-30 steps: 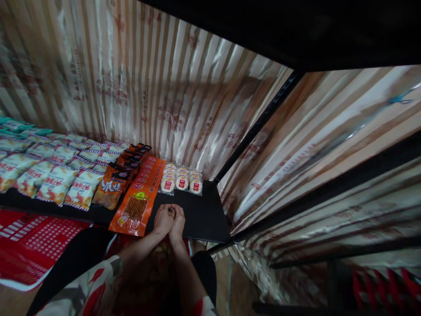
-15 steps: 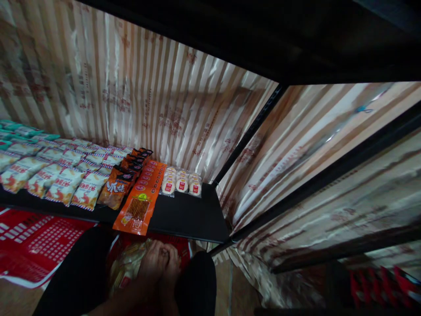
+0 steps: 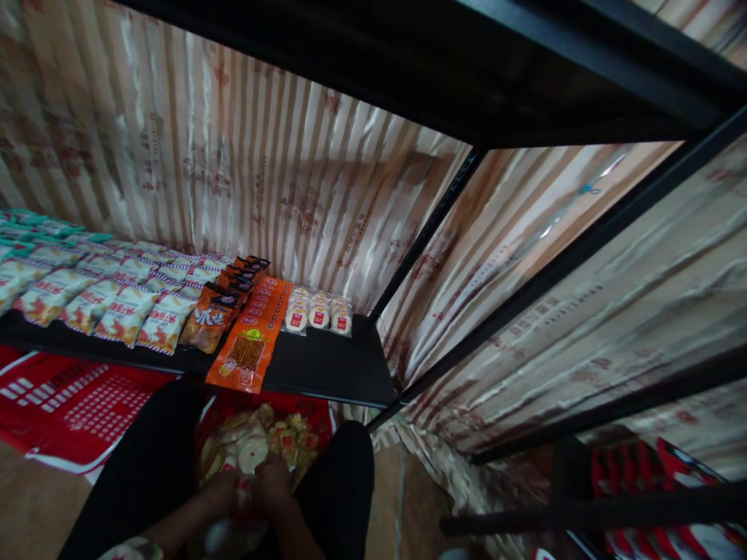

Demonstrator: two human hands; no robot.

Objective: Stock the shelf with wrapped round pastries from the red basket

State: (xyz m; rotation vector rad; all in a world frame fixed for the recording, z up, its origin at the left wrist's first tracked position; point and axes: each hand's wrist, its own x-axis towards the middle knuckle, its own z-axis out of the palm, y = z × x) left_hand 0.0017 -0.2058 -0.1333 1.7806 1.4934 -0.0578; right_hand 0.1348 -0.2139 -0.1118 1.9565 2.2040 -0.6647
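Both my hands are low between my knees, down in a red basket [image 3: 312, 410] heaped with small snack packets [image 3: 257, 439]. My left hand [image 3: 219, 495] and my right hand [image 3: 271, 486] sit side by side on the pile, with a pale packet between them. They are dim and smeared, so I cannot make out their fingers. Above the basket a black shelf [image 3: 327, 365] carries long orange packets [image 3: 248, 354], round white cakes in clear wrap [image 3: 318, 315], brown bags [image 3: 210, 323] and rows of white striped bags [image 3: 125, 311].
My knees in black trousers [image 3: 145, 459] flank the basket. A red printed sheet [image 3: 70, 397] lies under the shelf on the left. Striped plastic wrap [image 3: 233, 171] backs the rack. A black upper shelf [image 3: 408, 70] hangs overhead and a black post [image 3: 432, 225] marks the corner.
My hands left the shelf's front edge and dropped into the basket between my knees. The view tilted, bringing the basket's packets into sight.
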